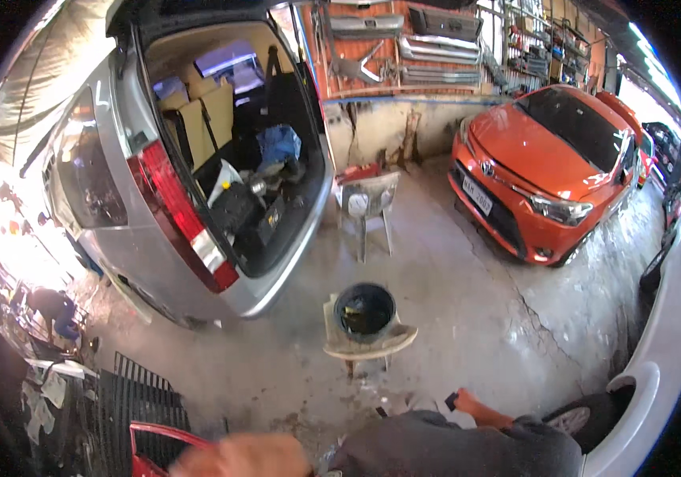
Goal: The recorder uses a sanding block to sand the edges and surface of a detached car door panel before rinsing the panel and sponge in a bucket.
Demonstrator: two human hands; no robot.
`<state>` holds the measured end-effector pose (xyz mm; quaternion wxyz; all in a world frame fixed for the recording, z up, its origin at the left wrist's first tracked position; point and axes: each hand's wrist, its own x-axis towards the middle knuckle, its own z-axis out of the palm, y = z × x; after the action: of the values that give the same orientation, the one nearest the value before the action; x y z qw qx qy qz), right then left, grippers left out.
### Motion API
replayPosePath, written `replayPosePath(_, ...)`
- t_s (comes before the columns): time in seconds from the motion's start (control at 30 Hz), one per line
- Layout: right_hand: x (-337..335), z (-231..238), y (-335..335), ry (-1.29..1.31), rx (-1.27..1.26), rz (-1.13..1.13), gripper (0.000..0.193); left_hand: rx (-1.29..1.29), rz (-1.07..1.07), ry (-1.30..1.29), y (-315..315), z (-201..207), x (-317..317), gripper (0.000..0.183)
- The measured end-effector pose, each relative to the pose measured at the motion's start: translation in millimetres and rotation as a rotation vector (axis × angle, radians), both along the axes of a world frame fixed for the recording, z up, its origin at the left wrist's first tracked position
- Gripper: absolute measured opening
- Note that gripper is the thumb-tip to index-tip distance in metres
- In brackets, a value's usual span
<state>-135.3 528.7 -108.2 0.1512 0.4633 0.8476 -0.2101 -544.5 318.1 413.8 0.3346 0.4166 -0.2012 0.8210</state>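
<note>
Head view: blurred left hand [249, 456]; lettered white plate [477, 195] on orange car [527, 163].

Open floor [468, 318] lies right of the bucket [385, 302] (its stand [392, 343] blocks straight ahead).

I see the person's left hand [249, 457], blurred, its finger pose unclear. The right arm bends in a dark grey sleeve [543, 439], bare forearm [495, 416] angled inward, the right hand [468, 403] closed in a grip.
</note>
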Motion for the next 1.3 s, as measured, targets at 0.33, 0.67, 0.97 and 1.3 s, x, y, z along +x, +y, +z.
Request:
replayPosePath(0.33, -64.2, 48.7, 178.1, 0.239, 0.208, -0.586, 0.025, -1.432, 0.879, 0.124, -71.1, -243.5, -84.5, 0.022)
replayPosePath(0.67, -363.0, 80.3, 289.6, 0.368, -0.362, 0.023, 0.033, -2.068, 0.835, 0.210, 52.8, -306.5, -31.8, 0.012)
replayPosePath(0.97, -454.2, -95.1, 314.9, -0.084, -0.560, 0.170, 0.033, -1.909, 0.334, 1.462, 306.2, -479.4, -93.9, 0.023)
replayPosePath(1.3, -473.5, -228.9, 322.4, 0.125, -0.517, 0.090, 0.046, -2.131, 0.526, 1.920, 414.8, -712.8, -91.1, 0.034)
